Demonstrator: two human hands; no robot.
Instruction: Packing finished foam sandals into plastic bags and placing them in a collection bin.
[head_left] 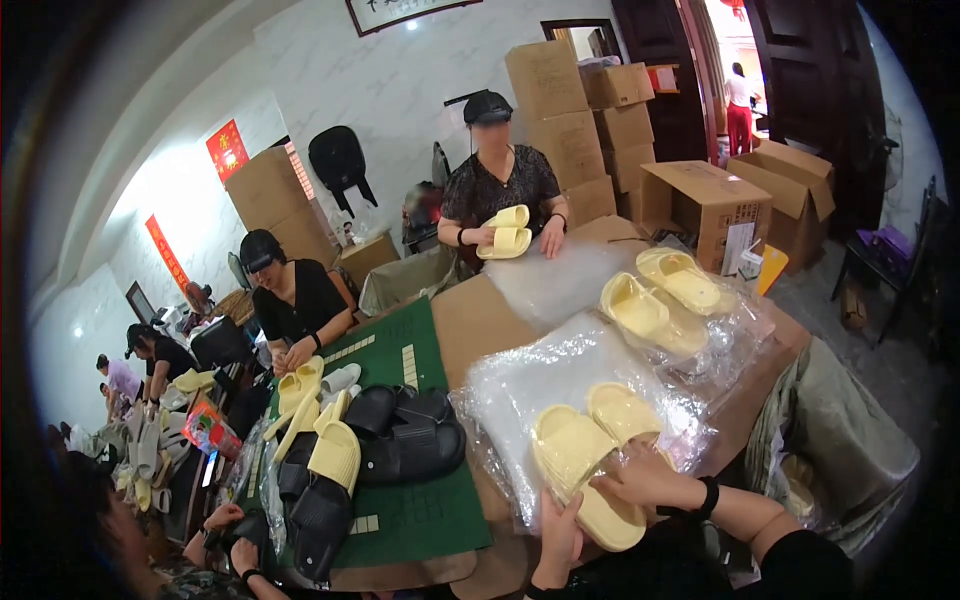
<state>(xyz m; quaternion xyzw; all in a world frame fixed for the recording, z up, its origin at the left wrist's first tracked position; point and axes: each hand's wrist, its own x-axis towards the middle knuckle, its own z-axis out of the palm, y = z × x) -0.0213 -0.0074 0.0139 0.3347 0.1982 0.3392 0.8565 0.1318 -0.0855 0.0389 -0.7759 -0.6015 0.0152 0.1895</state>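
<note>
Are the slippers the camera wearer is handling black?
No, those slippers are pale yellow, whereas black slippers lie on the green mat.

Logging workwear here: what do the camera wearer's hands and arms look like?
The left hand and right hand are ungloved. A black band circles the right wrist; a black fabric sleeve shows farther up that arm. Little shows of the left forearm.

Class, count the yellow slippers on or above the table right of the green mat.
6: a front pair in the left hand and right hand, a second pair amid clear plastic, a third pair held by the standing co-worker. Some may be hidden.
</note>
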